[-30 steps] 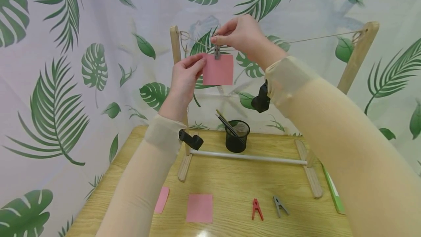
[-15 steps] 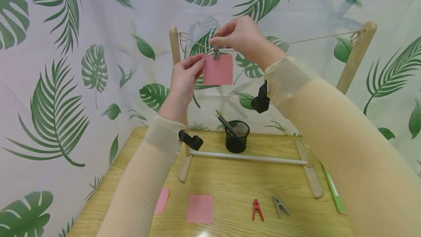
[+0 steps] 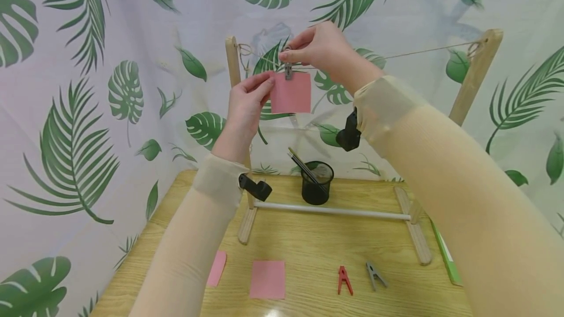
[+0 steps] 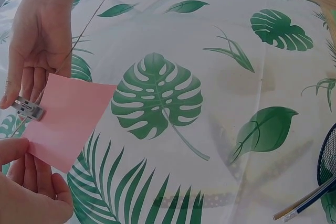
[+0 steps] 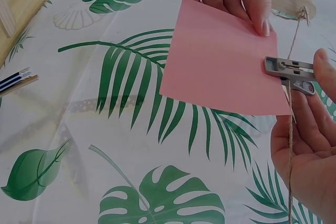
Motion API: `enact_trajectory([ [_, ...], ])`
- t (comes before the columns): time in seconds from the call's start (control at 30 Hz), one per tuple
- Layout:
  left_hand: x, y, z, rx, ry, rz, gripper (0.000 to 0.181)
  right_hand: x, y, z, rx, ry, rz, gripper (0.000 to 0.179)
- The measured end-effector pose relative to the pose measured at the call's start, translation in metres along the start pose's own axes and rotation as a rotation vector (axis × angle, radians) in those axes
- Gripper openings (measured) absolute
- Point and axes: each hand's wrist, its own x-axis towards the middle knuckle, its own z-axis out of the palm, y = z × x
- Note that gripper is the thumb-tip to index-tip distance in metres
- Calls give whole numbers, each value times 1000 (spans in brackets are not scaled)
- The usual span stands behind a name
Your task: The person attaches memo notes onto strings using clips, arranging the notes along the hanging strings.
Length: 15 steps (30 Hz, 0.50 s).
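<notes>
A pink square of paper (image 3: 292, 96) hangs at the string (image 3: 432, 51), its top edge in the jaws of a grey clothespin (image 5: 286, 69). My left hand (image 3: 247, 104) pinches the paper's upper left corner between thumb and fingers. Above it, my right hand (image 3: 323, 50) pinches the handle end of the clothespin. In the right wrist view the string passes through the clothespin beside the paper's edge. On the table below lie another pink paper square (image 3: 268, 279), a partly covered pink piece (image 3: 217, 269), a red clothespin (image 3: 344, 280) and a second grey clothespin (image 3: 376, 275).
A wooden frame (image 3: 476, 75) with a white crossbar (image 3: 335, 210) stands on the table (image 3: 317, 243) and carries the string. Behind the bar is a black mesh cup (image 3: 316, 190) with pencils. A green-edged item (image 3: 448, 256) lies at the right. Leaf-print cloth hangs behind.
Both hands keep their hold on the paper and clothespin. The whole scene shifts slightly left in the head view; little else differs.
</notes>
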Motion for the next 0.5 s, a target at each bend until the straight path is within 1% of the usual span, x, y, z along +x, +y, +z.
enact_trajectory([
  [0.13, -1, 1, 0, -6, 8, 5, 30, 0, 0, 0, 9, -11, -5, 49],
  [0.3, 1, 1, 0, -16, 5, 1, 32, 1, 0, -1, 40, -13, -10, 51],
  [0.5, 2, 0, 0, -31, 3, -8, 34, 1, 0, -3, 23, -24, -17, 54],
])
